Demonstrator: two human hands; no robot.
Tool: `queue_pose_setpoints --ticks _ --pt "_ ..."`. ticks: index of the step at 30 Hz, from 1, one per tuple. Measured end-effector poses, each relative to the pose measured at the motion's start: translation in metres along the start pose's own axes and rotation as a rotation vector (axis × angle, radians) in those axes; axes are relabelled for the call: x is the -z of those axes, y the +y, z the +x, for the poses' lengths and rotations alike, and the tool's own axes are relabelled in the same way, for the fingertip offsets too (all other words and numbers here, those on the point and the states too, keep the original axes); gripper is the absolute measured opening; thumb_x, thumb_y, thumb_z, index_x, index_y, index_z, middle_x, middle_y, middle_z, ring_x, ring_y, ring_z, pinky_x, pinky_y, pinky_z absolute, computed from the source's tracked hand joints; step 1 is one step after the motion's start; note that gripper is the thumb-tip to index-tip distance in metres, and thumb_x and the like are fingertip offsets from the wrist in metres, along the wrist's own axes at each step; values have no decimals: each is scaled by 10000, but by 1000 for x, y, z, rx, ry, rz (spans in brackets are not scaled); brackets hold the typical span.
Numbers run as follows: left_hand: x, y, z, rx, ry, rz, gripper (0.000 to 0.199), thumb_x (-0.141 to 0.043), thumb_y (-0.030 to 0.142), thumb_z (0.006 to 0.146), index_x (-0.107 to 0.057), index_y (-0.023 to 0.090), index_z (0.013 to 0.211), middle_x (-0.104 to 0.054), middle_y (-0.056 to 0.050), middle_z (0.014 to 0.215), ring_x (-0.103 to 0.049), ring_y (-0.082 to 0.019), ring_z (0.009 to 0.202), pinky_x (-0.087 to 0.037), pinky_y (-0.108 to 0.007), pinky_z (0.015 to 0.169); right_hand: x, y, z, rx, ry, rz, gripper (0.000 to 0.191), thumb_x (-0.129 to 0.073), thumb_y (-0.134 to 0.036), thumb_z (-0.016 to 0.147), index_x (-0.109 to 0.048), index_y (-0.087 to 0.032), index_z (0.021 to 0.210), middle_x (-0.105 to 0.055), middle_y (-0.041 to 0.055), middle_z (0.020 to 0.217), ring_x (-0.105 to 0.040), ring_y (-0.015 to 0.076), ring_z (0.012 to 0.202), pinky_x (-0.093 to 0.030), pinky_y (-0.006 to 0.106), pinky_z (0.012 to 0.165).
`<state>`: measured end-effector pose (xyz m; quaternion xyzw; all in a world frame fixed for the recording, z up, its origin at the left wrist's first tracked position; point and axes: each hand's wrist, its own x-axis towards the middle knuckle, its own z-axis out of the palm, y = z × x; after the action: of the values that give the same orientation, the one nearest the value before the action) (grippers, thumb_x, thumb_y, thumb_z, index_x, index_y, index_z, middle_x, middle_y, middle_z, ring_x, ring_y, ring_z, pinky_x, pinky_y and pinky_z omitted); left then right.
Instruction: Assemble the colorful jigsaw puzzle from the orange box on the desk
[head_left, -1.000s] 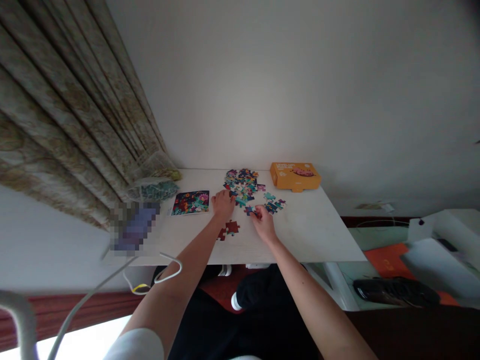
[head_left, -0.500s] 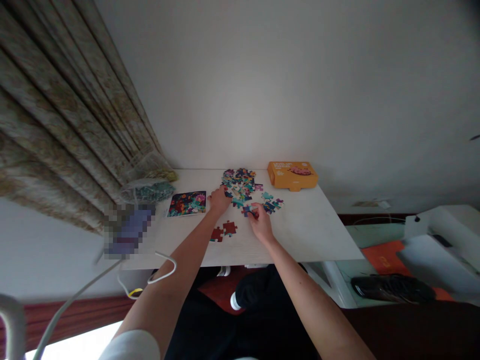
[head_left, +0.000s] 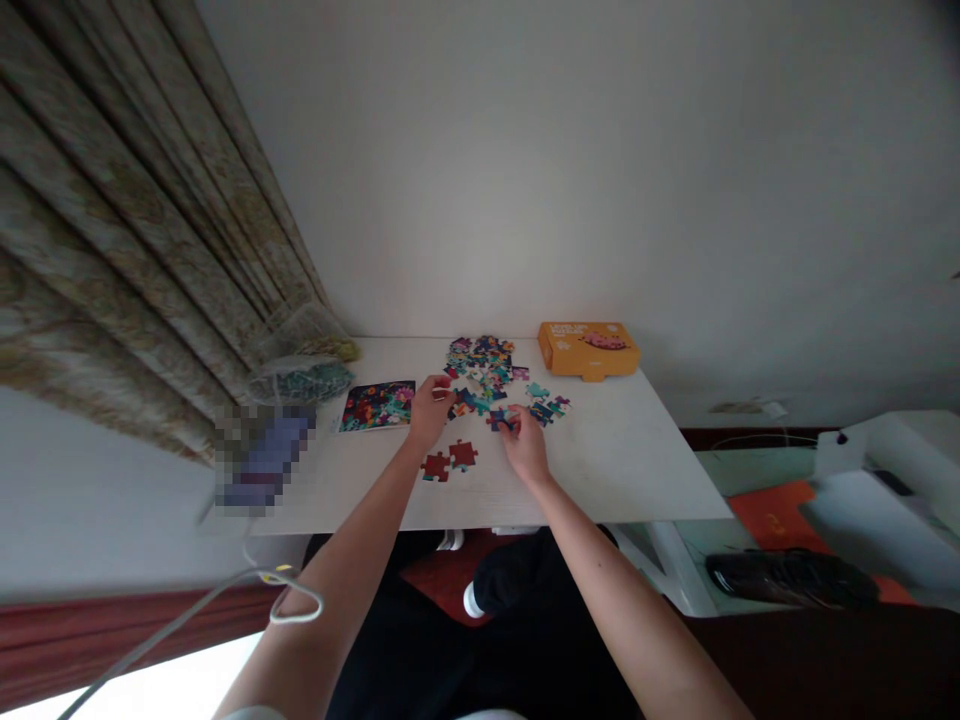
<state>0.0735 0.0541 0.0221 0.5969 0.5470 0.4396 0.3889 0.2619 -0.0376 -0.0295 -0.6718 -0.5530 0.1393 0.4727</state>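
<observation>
My left hand (head_left: pixel 429 412) is closed in a pinch at the right edge of the picture card, with a small dark red puzzle piece (head_left: pixel 439 395) between the fingers. The fingers of my right hand (head_left: pixel 527 445) are closed on a blue puzzle piece (head_left: pixel 496 420) at the table surface. Beyond both hands lies a heap of mixed puzzle pieces (head_left: pixel 484 362). Two red pieces, a left one (head_left: pixel 436 466) and a right one (head_left: pixel 463 454), lie side by side nearer to me. The colourful picture card (head_left: pixel 375 405) lies flat left of my left hand.
An orange puzzle box (head_left: pixel 589 350) stands at the table's back right. Several teal and blue pieces (head_left: pixel 551 408) lie right of the heap. Clear plastic bags (head_left: pixel 304 375) and a blurred purple item (head_left: pixel 270 455) are on the left. A white cable (head_left: pixel 172 610) crosses beside my left forearm.
My left hand has drawn back slightly left from the heap and turned, so a dark red piece shows in its fingers. My right hand has hardly moved.
</observation>
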Motion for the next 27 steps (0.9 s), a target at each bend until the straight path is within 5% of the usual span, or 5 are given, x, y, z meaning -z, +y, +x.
queue_pose_setpoints --ticks 4,12,16,22,27 --pt "6 -14 -40 7 -125 -23 231 -651 159 810 -685 208 1033 -726 -20 901 -726 -170 787 -588 -289 745 -2 2 0 23 13 -70 285 -596 -326 949 -632 -181 1192 -691 99 968 -632 264 920 -509 405 897" --pt "16 -21 -72 -437 -291 348 220 -523 144 958 -722 224 1010 -725 -66 1071 -695 -194 1019 -568 -345 947 -3 -2 0 112 -27 -223 254 -612 -307 948 -661 -168 1155 -660 149 1101 -589 306 1063 -506 447 961" --pt "26 -15 -80 -555 -305 580 200 -594 254 973 -743 237 1105 -739 -100 1179 -682 -259 1135 -475 -482 1119 -1 -6 -2 154 -87 -283 264 -644 -363 947 -698 -195 1143 -658 137 1095 -587 314 1057 -514 450 946" --pt "27 -11 -90 -583 -363 709 419 -655 387 950 -678 262 1350 -608 -126 1481 -517 -319 1424 -255 -567 1276 -1 -9 -3 186 -145 -247 279 -631 -407 959 -727 -215 1137 -674 131 1094 -618 304 1047 -513 451 971" --pt "22 -18 -87 -561 -403 746 459 -604 427 983 -640 264 1411 -594 -117 1502 -491 -322 1450 -284 -575 1261 -1 -4 30 143 -70 -168 318 -605 -338 946 -674 -205 1226 -692 133 1164 -626 296 1123 -496 462 1021"
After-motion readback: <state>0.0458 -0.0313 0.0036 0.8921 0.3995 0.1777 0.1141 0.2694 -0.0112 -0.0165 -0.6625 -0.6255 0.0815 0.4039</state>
